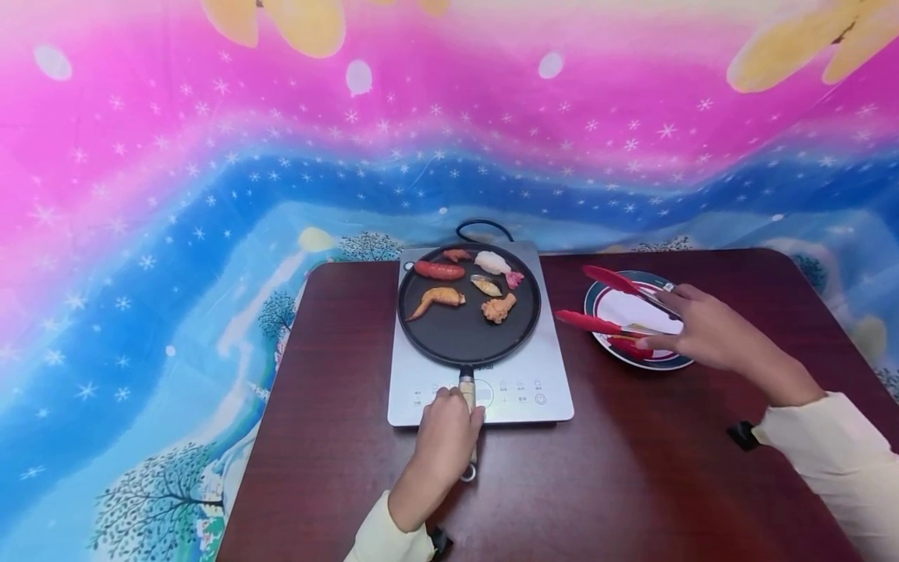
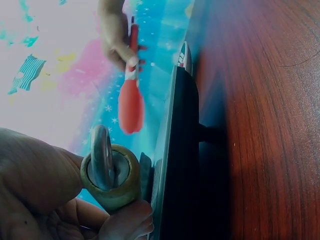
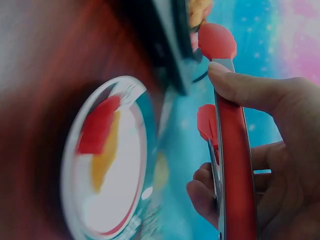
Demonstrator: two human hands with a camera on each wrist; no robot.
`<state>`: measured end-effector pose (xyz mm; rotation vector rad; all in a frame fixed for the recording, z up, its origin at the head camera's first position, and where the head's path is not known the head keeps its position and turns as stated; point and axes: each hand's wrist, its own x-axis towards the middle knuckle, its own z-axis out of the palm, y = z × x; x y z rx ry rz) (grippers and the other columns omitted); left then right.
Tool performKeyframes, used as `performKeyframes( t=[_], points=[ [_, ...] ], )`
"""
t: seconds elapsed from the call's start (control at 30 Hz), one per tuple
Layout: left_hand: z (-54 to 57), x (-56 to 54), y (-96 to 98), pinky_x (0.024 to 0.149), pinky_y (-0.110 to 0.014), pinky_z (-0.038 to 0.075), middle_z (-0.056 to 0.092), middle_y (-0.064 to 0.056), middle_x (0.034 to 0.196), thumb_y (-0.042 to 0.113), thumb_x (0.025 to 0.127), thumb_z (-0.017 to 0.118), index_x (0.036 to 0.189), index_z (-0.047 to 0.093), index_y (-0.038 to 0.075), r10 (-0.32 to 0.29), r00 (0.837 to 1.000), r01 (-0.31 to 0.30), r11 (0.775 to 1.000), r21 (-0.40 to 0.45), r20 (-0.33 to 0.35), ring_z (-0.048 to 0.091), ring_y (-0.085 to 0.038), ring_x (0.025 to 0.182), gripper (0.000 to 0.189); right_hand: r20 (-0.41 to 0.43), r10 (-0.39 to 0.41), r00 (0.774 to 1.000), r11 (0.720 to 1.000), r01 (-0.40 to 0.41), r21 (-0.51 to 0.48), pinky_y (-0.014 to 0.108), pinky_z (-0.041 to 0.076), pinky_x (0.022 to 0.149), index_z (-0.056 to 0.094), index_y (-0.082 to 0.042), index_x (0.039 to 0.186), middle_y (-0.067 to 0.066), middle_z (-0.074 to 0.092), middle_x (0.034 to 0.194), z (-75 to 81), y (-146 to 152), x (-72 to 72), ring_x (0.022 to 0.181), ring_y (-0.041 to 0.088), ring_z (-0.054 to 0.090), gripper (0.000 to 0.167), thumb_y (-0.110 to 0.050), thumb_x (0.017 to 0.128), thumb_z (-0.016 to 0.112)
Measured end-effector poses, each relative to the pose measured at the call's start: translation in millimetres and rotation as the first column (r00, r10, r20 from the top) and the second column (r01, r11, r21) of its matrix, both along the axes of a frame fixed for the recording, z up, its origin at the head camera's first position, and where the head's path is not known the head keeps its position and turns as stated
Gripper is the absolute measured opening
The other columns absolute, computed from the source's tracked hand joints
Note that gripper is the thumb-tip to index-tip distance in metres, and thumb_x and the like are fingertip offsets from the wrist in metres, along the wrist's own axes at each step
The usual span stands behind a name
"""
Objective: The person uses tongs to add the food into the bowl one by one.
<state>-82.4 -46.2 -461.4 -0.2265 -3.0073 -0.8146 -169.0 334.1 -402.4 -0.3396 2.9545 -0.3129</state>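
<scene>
My left hand [image 1: 444,435] grips the wooden handle [image 2: 120,187] of a flat black frying pan [image 1: 456,339]. In the pan lie a red sausage [image 1: 439,270], a chicken wing [image 1: 441,297], a piece of fried chicken [image 1: 499,309], a white piece with a pink tail [image 1: 494,263], a small yellowish piece [image 1: 486,286] and a small reddish piece [image 1: 456,254]. My right hand [image 1: 723,332] holds red-tipped tongs [image 1: 593,321] over a dark-rimmed white plate [image 3: 132,187]. The tongs' tips are spread, with nothing between them. On the plate are a red piece [image 3: 100,127] and a yellow piece [image 3: 106,155].
The pan sits on a silver induction cooker [image 1: 551,382], whose black cord [image 1: 485,222] loops behind it. Both cooker and plate stand on a dark red wooden table [image 1: 618,468]. A pink and blue patterned cloth [image 1: 435,140] hangs behind.
</scene>
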Motion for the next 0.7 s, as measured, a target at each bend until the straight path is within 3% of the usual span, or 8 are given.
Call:
performKeyframes(
  t=[0.27, 0.43, 0.57, 0.7],
  points=[
    [-0.5, -0.2, 1.2, 0.056, -0.034, 0.053, 0.051, -0.008, 0.072, 0.022, 0.088, 0.074, 0.093, 0.066, -0.011, 0.003, 1.000, -0.003, 1.000, -0.012, 0.000, 0.056, -0.021, 0.059, 0.035, 0.081, -0.105, 0.991, 0.994, 0.104, 0.016, 0.068, 0.046, 0.082, 0.037, 0.017, 0.141, 0.040, 0.041, 0.128, -13.1, 42.3, 27.8, 0.108, 0.055, 0.048, 0.103, -0.064, 0.084, 0.067],
    [-0.5, 0.1, 1.7, 0.056, -0.034, 0.053, 0.051, -0.008, 0.072, 0.023, 0.089, 0.074, 0.094, 0.065, -0.011, 0.002, 1.000, -0.002, 1.000, -0.016, 0.010, 0.056, -0.021, 0.059, 0.036, 0.096, -0.114, 0.989, 0.992, 0.109, 0.062, 0.068, 0.047, 0.077, 0.042, 0.019, 0.135, 0.044, 0.043, 0.125, -19.5, 61.9, 44.6, 0.104, 0.057, 0.050, 0.101, -0.065, 0.085, 0.064],
    [-0.2, 0.1, 1.9, 0.056, -0.034, 0.053, 0.051, -0.008, 0.071, 0.022, 0.088, 0.075, 0.093, 0.065, -0.011, 0.000, 1.000, 0.000, 1.000, -0.017, 0.001, 0.056, -0.021, 0.059, 0.035, 0.072, -0.122, 0.990, 0.989, 0.116, 0.091, 0.058, 0.052, 0.066, 0.051, 0.020, 0.127, 0.035, 0.055, 0.106, -23.4, 66.2, 54.7, 0.082, 0.043, 0.059, 0.093, -0.060, 0.083, 0.070],
    [0.2, -0.5, 2.1, 0.056, -0.035, 0.053, 0.050, -0.008, 0.071, 0.022, 0.088, 0.075, 0.093, 0.065, -0.011, -0.001, 1.000, 0.000, 1.000, -0.019, -0.005, 0.057, -0.022, 0.058, 0.035, 0.055, -0.141, 0.989, 0.986, 0.135, 0.098, 0.048, 0.051, 0.058, 0.056, 0.019, 0.121, 0.025, 0.059, 0.093, -25.6, 65.7, 60.1, 0.070, 0.028, 0.054, 0.086, -0.053, 0.079, 0.077]
  ],
)
